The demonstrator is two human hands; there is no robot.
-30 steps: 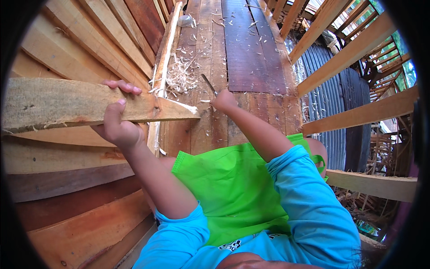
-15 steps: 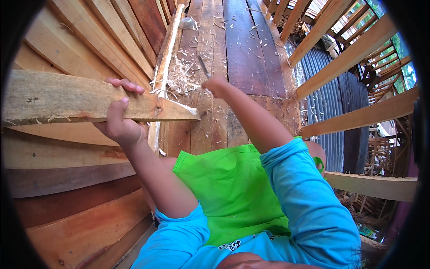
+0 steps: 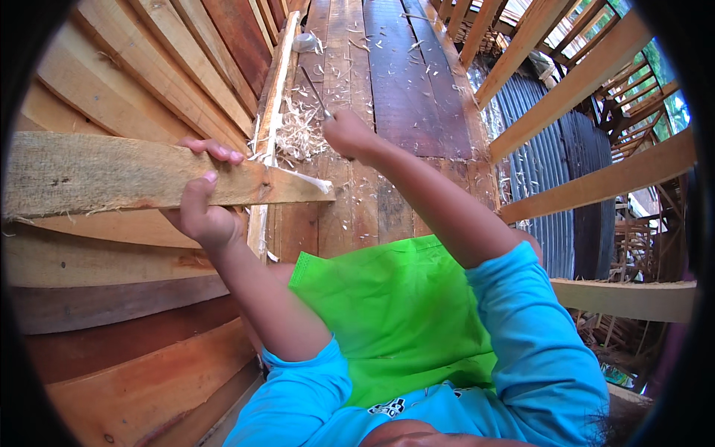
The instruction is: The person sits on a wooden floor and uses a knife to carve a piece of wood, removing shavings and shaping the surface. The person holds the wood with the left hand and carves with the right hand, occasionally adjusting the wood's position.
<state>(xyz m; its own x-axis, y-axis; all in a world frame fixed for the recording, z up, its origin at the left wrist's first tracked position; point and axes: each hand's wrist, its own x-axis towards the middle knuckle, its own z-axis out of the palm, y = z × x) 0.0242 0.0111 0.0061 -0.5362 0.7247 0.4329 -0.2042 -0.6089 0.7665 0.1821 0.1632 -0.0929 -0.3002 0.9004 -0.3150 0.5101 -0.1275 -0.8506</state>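
Right hand [image 3: 348, 135] shifted forward-left, gripping knife [image 3: 314, 92]; blade stood apart from board [image 3: 149, 175], no cut underway. Left hand [image 3: 214, 226] clasped board.

Gripped by the left hand [image 3: 211, 205], a plank [image 3: 89, 173] of pale wood, matt and rough, frayed along its near edge. Out of the right hand [image 3: 350, 135], a slim blade [image 3: 313, 91], apparently metal. Just left of that hand, curled wood shavings [image 3: 299, 138]; beyond it, dark floorboards [image 3: 406, 82], smooth and glossy. Farther right, corrugated metal sheet [image 3: 540, 164], dull, ridged. Below both hands, green cloth [image 3: 387, 305], matt and creased.
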